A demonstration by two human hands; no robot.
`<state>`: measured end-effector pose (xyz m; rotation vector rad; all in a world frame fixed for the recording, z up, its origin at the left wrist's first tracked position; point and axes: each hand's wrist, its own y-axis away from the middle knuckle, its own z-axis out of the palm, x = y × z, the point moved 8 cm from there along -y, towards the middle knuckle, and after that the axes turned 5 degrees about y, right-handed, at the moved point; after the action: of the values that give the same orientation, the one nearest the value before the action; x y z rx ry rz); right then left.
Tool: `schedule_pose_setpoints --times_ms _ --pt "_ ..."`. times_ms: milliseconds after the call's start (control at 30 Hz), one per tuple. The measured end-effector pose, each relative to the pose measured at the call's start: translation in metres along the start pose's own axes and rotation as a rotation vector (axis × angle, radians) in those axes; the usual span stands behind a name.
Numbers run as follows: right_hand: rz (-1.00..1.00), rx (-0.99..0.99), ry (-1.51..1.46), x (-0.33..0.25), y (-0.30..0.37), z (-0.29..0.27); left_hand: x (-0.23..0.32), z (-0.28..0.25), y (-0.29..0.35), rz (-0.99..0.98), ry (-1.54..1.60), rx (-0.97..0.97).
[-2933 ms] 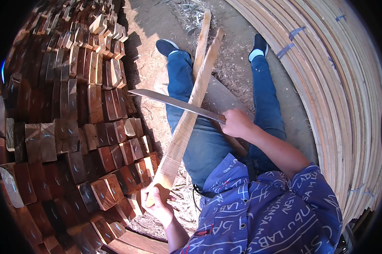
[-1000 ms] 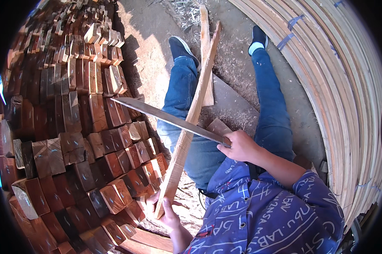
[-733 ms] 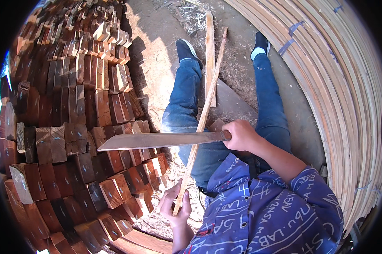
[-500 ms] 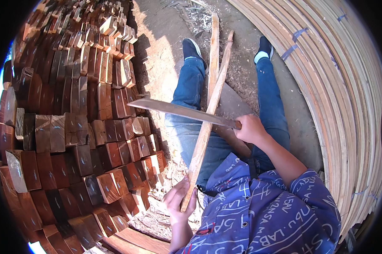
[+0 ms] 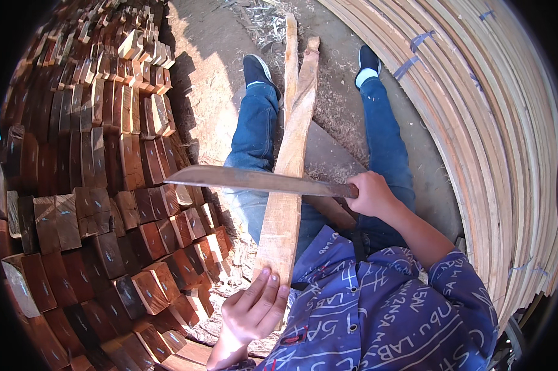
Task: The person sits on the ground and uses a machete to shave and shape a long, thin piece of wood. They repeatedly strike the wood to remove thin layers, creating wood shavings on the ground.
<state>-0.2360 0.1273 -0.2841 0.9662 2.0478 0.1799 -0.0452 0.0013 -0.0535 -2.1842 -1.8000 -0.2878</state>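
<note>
My right hand (image 5: 373, 194) is closed round the handle of a machete (image 5: 248, 179). Its long blade points left and lies across, or just above, a pale wooden plank (image 5: 280, 226); contact I cannot tell. The plank slants from my lap out between my legs, its broad face turned up and its far end narrow and rough. At the near end my left hand (image 5: 254, 309) grips the plank, fingers on top and thumb hidden. Under the plank's far part, a second narrow wooden strip (image 5: 291, 55) extends away from me.
Stacked reddish-brown wood blocks (image 5: 106, 229) fill the left side. Long pale wooden strips (image 5: 471, 99), bundled with bluish ties (image 5: 421, 41), curve along the right. Wood shavings (image 5: 270, 25) lie on the ground ahead. A flat grey board (image 5: 334, 145) shows between my legs.
The plank has been turned from its narrow edge to its broad face. My left hand has rolled over so its fingers lie on top. The machete stays across the plank.
</note>
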Motion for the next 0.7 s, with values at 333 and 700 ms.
schedule_pose_setpoints --times_ms 333,700 --pt "0.185 -0.032 -0.097 0.047 -0.030 -0.008 -0.011 -0.012 -0.012 0.083 -0.056 0.028" --pt "0.037 -0.020 -0.081 0.036 -0.079 -0.016 -0.002 -0.032 -0.045 0.049 -0.014 -0.100"
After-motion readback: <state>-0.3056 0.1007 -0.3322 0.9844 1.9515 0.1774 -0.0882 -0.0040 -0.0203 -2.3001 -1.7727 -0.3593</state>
